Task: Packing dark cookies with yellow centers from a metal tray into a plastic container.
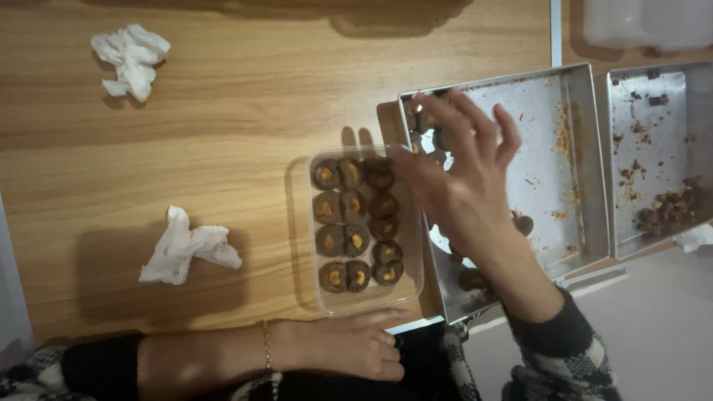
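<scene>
Two crumpled tissues (132, 59) lie on the wooden table (223, 134). The left hand (349, 345) rests flat, empty, beside the clear cookie box (364, 226). The right hand (460, 171) hovers open-fingered over a metal tray (549, 148); whether it holds anything I cannot tell.

Wooden table (223, 96) as reference: crumpled tissue (131, 59) at far-left top, second tissue (187, 247) lower left. Second metal tray (653, 148) at right edge, crumbs inside. White container (646, 22) top right, cut off.
</scene>
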